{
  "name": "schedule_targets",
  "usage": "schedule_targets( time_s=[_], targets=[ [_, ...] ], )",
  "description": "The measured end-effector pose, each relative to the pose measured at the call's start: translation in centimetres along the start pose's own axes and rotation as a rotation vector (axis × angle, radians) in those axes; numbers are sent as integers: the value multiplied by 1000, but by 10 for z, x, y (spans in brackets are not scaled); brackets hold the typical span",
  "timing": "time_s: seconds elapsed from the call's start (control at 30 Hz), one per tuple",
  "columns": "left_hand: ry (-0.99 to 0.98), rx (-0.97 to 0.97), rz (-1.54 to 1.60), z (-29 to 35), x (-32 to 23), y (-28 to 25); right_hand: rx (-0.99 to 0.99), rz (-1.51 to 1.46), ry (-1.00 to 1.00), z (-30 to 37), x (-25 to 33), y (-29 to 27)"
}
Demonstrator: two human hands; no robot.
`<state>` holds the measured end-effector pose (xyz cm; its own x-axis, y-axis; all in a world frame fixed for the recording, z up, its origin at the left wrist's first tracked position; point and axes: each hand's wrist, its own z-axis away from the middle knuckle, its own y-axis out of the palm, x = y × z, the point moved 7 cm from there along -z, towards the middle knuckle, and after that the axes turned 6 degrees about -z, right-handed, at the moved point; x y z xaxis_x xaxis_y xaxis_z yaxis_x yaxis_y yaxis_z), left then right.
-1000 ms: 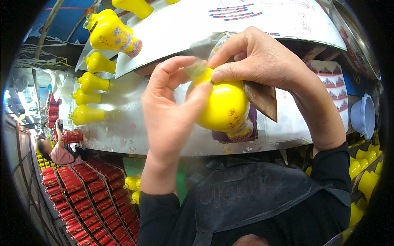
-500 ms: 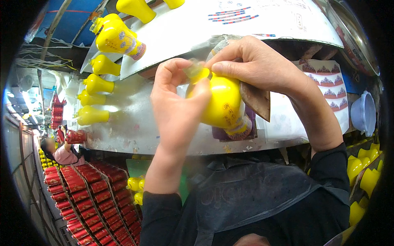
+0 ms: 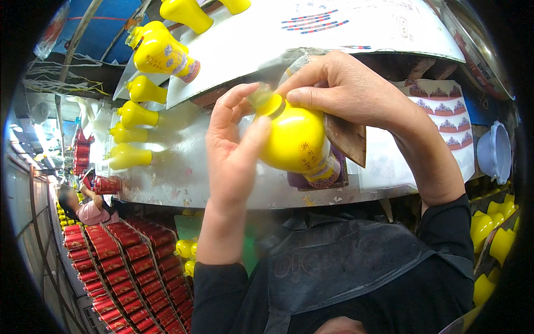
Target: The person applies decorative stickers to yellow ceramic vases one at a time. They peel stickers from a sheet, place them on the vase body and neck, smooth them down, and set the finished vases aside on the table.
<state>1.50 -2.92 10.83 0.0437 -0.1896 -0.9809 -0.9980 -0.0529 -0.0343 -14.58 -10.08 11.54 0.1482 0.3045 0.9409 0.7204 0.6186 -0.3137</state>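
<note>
**Both hands on one yellow bottle, held above the table**

I see the yellow bottle (image 3: 297, 142) near frame centre, tilted, its neck pointing to about 10 o'clock and its base to about 4 o'clock. It is off the table, carried wholly by the hands.

Left hand (image 3: 233, 150): comes up from 6 o'clock, palm against the bottle's left flank. Its grip is closed around the bottle, thumb lying along the shoulder, fingers curled up toward the neck.

Right hand (image 3: 345, 92): enters from 3 o'clock and lies over the top of the bottle. Its grip is a pinch at the neck, thumb and forefinger touching the cap end (image 3: 262, 100), which looks pale and slightly translucent. I cannot tell whether that is a cap or a film sleeve.

A printed band (image 3: 325, 170) circles the bottle near its base.

Surroundings: white table (image 3: 183, 172) behind the hands, curved by the lens. At 10 o'clock, a row of yellow bottles (image 3: 133, 115) lying on their sides, well apart from the hands. At 7 o'clock, rows of red cylinders (image 3: 111, 267). At 9 o'clock, another person (image 3: 83, 209) in pink. At 3 o'clock, a pale blue bowl (image 3: 492, 151).
</note>
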Motion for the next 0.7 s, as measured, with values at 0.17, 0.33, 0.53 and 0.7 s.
schedule_targets(
  time_s=[0.17,0.33,0.53,0.7],
  targets=[
    [16,-29,-73,1,1,-6,-6,3,-1,-1,1,0],
    [23,-63,-128,-1,0,-6,-13,14,32,-2,0,1],
    [-17,-130,-124,0,-2,-1,-8,12,15,-2,1,2],
    [-13,-187,-135,1,-1,0,-1,-1,14,-3,2,5]
  ],
)
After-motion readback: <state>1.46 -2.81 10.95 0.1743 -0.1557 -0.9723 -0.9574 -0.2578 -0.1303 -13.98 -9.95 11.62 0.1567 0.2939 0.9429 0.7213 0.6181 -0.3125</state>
